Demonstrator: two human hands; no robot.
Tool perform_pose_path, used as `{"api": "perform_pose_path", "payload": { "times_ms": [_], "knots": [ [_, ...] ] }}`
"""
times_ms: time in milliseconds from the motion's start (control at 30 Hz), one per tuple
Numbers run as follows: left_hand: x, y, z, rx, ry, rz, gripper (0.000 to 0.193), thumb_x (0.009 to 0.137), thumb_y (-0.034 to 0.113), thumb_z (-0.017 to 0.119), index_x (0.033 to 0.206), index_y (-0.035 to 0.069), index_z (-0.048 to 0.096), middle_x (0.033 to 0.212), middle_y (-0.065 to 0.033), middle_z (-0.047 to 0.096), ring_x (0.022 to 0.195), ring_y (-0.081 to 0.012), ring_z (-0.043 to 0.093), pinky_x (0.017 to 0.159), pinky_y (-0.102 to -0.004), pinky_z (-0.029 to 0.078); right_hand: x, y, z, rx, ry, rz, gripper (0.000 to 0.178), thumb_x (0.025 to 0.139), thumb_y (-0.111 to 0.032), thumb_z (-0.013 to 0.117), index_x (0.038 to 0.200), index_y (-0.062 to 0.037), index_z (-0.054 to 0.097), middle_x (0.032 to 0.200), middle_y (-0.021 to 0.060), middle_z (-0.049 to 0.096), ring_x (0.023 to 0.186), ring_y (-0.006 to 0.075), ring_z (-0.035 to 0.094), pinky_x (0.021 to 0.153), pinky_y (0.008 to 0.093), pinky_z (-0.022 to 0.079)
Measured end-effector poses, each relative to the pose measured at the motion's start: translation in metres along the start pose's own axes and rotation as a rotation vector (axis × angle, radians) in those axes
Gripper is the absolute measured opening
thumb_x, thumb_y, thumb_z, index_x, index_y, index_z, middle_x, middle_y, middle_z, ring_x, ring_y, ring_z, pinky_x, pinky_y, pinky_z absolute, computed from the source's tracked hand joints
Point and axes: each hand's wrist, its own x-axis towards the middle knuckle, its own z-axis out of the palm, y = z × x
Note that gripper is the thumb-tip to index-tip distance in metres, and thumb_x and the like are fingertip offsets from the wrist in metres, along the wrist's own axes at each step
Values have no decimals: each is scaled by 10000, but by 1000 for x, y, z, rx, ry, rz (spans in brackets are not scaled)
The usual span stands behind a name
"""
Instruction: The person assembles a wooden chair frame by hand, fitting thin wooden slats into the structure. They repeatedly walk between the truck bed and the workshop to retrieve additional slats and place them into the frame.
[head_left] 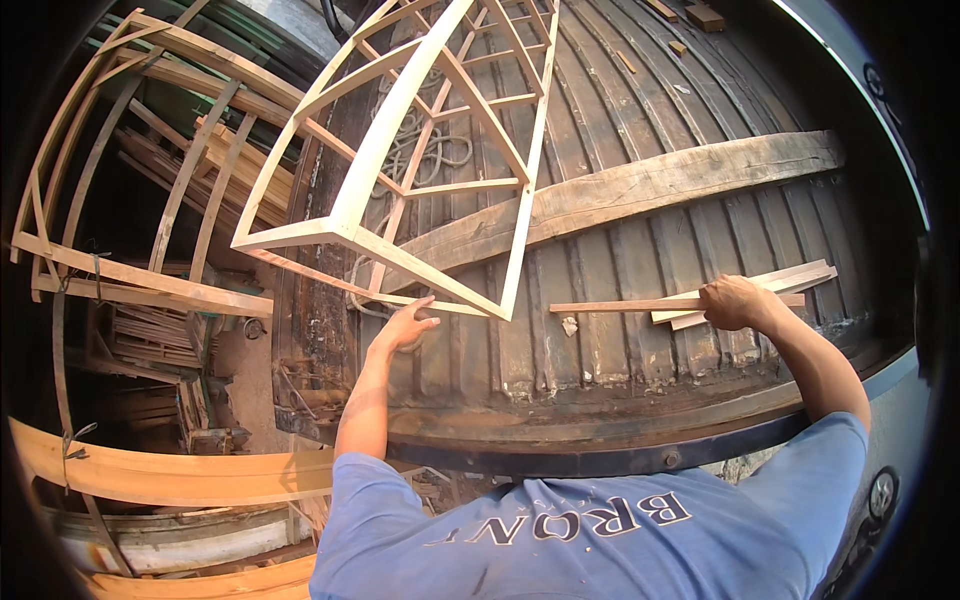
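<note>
A long frame of pale wooden strips point(345, 180), open and box-like with cross-braces, stands over the ribbed metal bed and reaches toward the far edge. My left hand point(406, 327) is at its near lower rail, with fingers hooked over the rail and the thumb below. Off to the right, my right hand point(733, 302) is closed round a thin reddish-brown wooden strip point(610, 307), which points left. Several paler wooden strips point(800, 279) lie slanted beneath and beside that hand.
A thick weathered plank point(640, 190) crosses the ribbed truck bed point(620, 270). Rope point(440, 155) lies coiled under the frame. Wood scraps point(678, 47) are at the far right. On the left, beyond the bed's edge, are a wooden rack point(150, 280) and stacked lumber point(235, 165).
</note>
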Motion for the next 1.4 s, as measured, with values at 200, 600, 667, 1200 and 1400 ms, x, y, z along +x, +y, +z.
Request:
{"api": "perform_pose_path", "payload": {
  "times_ms": [200,600,667,1200,1400],
  "knots": [
    [-6,2,-32,225,61,-99,699,855,385,738,1471,163,492,1306,-185,639,1223,-317,604,1047,-413,459,-2,-3,-7,3,-4,29,181,768,-46,600,884,16,724,884,221,727,880,357,726,782,444,584],
    [-69,18,-58,-69,383,-237,668,887,313,738,1473,124,481,1227,-174,681,1160,-282,649,956,-425,522,-16,-18,-16,-26,107,-41,186,825,-30,577,993,13,645,853,221,716,830,362,722,727,453,583],
    [-73,28,-53,-110,400,-168,692,851,255,772,1470,129,491,1256,-162,671,1164,-265,649,964,-418,531,-16,-19,-15,-40,74,-60,200,830,-19,571,1009,9,658,870,212,723,839,349,728,729,442,589],
    [-15,148,-11,-180,-94,208,356,747,238,863,1049,77,762,1004,-64,744,962,-184,690,845,-338,534,-20,-38,-11,101,-17,-158,241,739,53,563,963,63,651,781,267,683,740,374,716,655,448,593],
    [-4,143,8,63,-157,200,460,776,450,809,1052,85,760,1023,-82,747,983,-266,694,845,-388,534,-14,-32,-14,102,-106,-74,267,844,-90,558,1082,23,600,876,263,699,877,406,701,776,498,552]
  ]
}}
